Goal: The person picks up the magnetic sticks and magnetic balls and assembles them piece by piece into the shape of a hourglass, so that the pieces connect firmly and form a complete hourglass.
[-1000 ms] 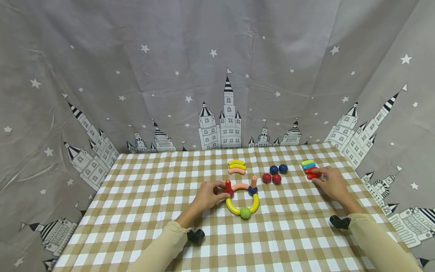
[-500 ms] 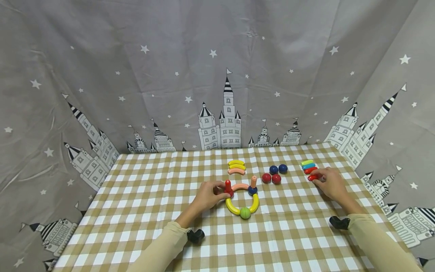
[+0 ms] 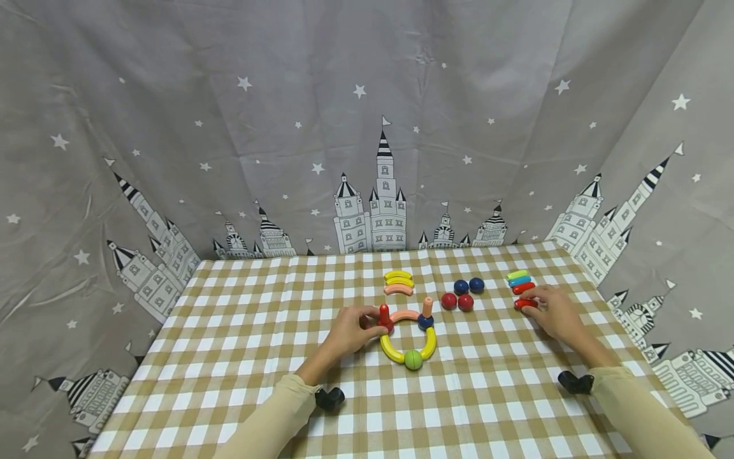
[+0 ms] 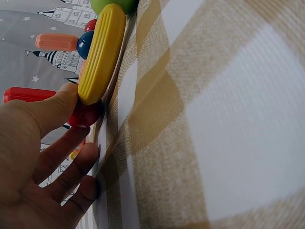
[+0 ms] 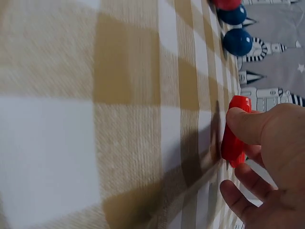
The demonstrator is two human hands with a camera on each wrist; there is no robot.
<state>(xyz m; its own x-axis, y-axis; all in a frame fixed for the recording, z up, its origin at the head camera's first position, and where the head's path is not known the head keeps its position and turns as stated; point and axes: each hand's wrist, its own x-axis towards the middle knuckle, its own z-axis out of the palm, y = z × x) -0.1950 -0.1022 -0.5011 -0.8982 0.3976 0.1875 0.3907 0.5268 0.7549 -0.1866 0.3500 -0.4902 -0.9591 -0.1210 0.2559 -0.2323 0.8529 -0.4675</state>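
A ring of curved yellow bars (image 3: 429,343) and a salmon curved bar (image 3: 407,315) lies mid-table, joined by a green ball (image 3: 413,359), a blue ball (image 3: 425,321) and a red ball (image 4: 86,114). One red stick (image 3: 384,312) rises from the red ball, and a salmon stick (image 3: 427,306) from the blue one. My left hand (image 3: 347,331) pinches the red ball between thumb and forefinger. At the right, my right hand (image 3: 555,312) pinches another red stick (image 5: 233,136), lying flat on the cloth, with the thumb on its near side.
Beyond it lie a second loose red stick (image 3: 523,288), a blue stick (image 3: 520,280) and a green stick (image 3: 517,275). Loose blue balls (image 3: 476,285) and red balls (image 3: 449,301) sit between ring and sticks. Loose curved bars (image 3: 399,281) lie behind the ring. A grey curtain (image 3: 258,127) hangs behind.
My right hand has drawn the nearer red stick slightly towards me, and the gap to the other red stick has widened. The left hand keeps its place on the ring.
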